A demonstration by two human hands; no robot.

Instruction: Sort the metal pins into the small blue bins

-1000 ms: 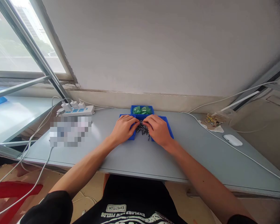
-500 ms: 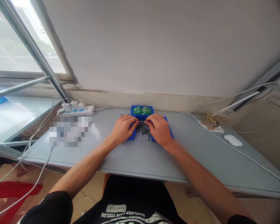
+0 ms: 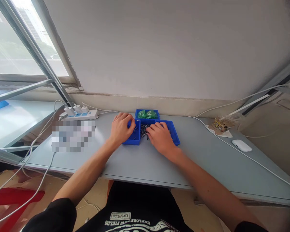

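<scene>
The left hand and right hand have just parted, ending their joint handling: the left curls over the nine-o'clock blue bin, the right over the central dark metal pieces. Fingertip gaps and any hold cannot be told. Green packets lie at twelve.

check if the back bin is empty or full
Not empty: green packets show inside the back bin. Whether it is full to the bottom, I cannot tell.

Black shirt: "EXPEDITION" in outlined box, "EXPLORE NEW FIELDS" beside it, both upside down; larger lettering cut off.
</scene>
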